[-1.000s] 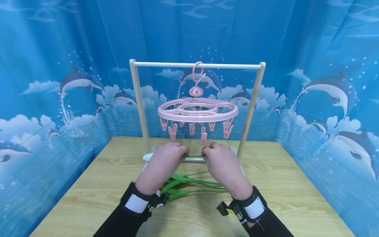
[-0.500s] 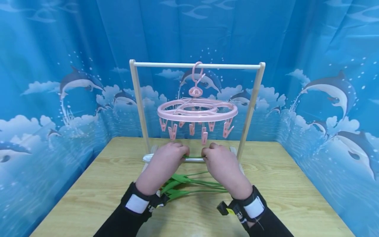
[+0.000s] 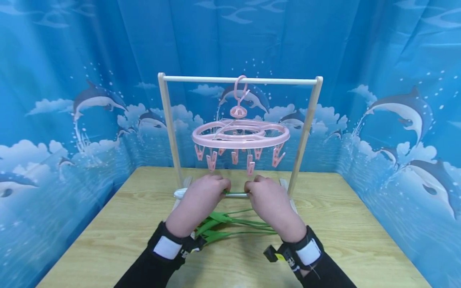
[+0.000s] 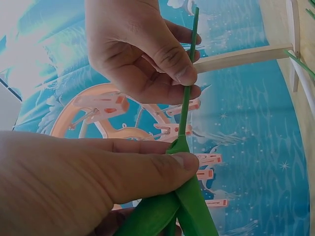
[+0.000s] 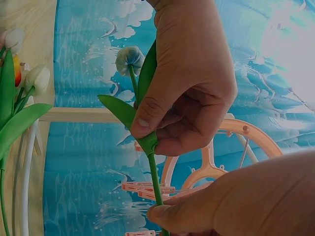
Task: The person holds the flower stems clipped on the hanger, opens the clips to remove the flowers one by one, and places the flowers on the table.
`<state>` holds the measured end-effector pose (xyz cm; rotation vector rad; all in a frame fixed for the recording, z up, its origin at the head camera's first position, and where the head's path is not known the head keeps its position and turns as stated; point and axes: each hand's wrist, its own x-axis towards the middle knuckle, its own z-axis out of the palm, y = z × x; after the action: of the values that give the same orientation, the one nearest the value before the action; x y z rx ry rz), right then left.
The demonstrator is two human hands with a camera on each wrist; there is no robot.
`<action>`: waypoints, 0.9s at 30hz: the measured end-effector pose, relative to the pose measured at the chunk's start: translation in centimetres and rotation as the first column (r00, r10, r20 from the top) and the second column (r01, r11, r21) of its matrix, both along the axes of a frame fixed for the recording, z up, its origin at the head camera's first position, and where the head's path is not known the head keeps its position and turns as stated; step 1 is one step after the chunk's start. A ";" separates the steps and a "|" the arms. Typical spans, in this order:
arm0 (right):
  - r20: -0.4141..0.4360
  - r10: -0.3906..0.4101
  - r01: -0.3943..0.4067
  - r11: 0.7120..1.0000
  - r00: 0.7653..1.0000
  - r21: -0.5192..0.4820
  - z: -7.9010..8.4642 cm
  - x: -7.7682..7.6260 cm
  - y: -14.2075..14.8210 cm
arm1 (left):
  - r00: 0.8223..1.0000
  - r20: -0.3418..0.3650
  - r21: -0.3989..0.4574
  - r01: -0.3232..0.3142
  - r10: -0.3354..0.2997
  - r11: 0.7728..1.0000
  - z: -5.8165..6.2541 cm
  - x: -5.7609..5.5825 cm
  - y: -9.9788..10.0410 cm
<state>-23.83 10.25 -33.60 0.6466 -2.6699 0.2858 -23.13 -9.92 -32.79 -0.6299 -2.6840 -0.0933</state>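
An artificial tulip with a pale blue bloom point(image 5: 129, 60) is held level between both hands above the table. My left hand point(image 3: 203, 198) pinches it where the green leaves point(image 4: 197, 209) meet the stem. Farther along, my right hand point(image 3: 270, 200) pinches the bare green stem point(image 3: 237, 193) between thumb and fingers. In the head view the bloom is hidden behind the left hand. Several more tulips point(image 3: 248, 221) lie on the table under the wrists; white and orange blooms point(image 5: 37, 78) show in the right wrist view.
Just beyond the hands, a pink round clip hanger point(image 3: 239, 140) with several dangling clips hangs from the bar of a wooden stand point(image 3: 309, 116). A white rod-like part point(image 3: 180, 193) runs low behind the hands. Blue dolphin curtains point(image 3: 230, 36) surround the wooden table point(image 3: 356, 240).
Both hands have sunk very slightly with the tulip, keeping the same grip. The hanger's clips sway a little.
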 end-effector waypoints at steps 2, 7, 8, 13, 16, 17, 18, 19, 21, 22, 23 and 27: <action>0.013 -0.003 0.003 1.000 1.000 0.003 0.0 0.0 -0.1 | 1.000 0.008 -0.001 -0.001 0.001 1.000 0.0 0.0 0.0; 0.034 -0.011 0.011 1.000 0.999 0.012 0.0 -0.1 -0.3 | 1.000 0.028 -0.005 -0.005 0.005 1.000 0.1 -0.1 -0.1; 0.034 -0.011 0.010 1.000 0.999 0.013 0.0 -0.1 -0.3 | 0.999 0.032 -0.005 -0.005 0.005 1.000 0.1 -0.1 -0.1; 0.036 -0.010 0.009 1.000 0.999 0.018 -0.1 -0.1 -0.3 | 0.999 0.040 -0.007 0.010 -0.010 1.000 0.2 0.0 -0.2; 0.037 -0.009 0.008 1.000 0.999 0.027 -0.2 -0.1 -0.3 | 0.998 0.050 -0.001 0.027 -0.027 1.000 0.1 -0.1 -0.2; 0.036 -0.009 0.008 1.000 0.999 0.030 -0.3 -0.1 -0.4 | 0.998 0.055 0.002 0.030 -0.030 1.000 0.0 -0.2 -0.2; 0.034 -0.008 0.007 0.999 0.999 0.034 -0.3 -0.1 -0.4 | 0.998 0.059 0.004 0.033 -0.033 0.999 0.0 -0.2 -0.3; 0.031 -0.007 0.006 0.999 0.999 0.037 -0.3 -0.1 -0.4 | 0.997 0.064 0.009 0.037 -0.037 0.999 0.0 -0.3 -0.3; 0.030 -0.008 0.007 0.999 1.000 0.043 -0.4 -0.2 -0.4 | 0.997 0.069 0.010 0.038 -0.039 0.999 -0.1 -0.4 -0.3; 0.030 -0.008 0.007 0.999 1.000 0.045 -0.4 -0.2 -0.4 | 0.997 0.070 0.008 0.038 -0.038 0.999 -0.1 -0.4 -0.3; 0.030 -0.008 0.007 0.999 1.000 0.047 -0.4 -0.2 -0.4 | 0.997 0.070 0.007 0.037 -0.038 0.999 -0.2 -0.4 -0.4; 0.040 -0.006 0.004 0.999 0.999 0.049 -0.4 -0.3 -0.5 | 0.997 0.068 -0.001 0.038 -0.038 0.999 -0.3 -0.6 -0.4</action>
<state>-24.16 9.76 -34.04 0.6562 -2.7238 0.2346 -23.72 -10.32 -33.07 -0.6900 -2.7378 -0.1240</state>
